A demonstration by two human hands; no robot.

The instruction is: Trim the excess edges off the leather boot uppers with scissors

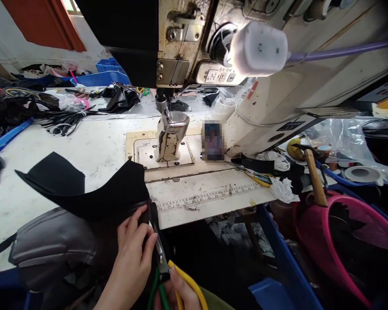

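Observation:
My left hand [134,247] is closed on the edge of a dark leather piece [58,237], fingertips and thumb near its right-hand border. A black fabric panel [100,200] rises from that piece and lies over the front of the white sewing table. In my right hand [184,292], low in the view, is a pair of scissors [162,258] with one yellow and one green handle. Their blades point up along the leather's edge, close beside my left fingers. Whether the blades touch the material I cannot tell.
A post-bed sewing machine [173,133] stands ahead, with a lit white lamp [258,49] above. At right are a hammer [315,176], another pair of scissors [258,177] and a pink basket [330,232]. Black scraps and cords [67,120] lie at left.

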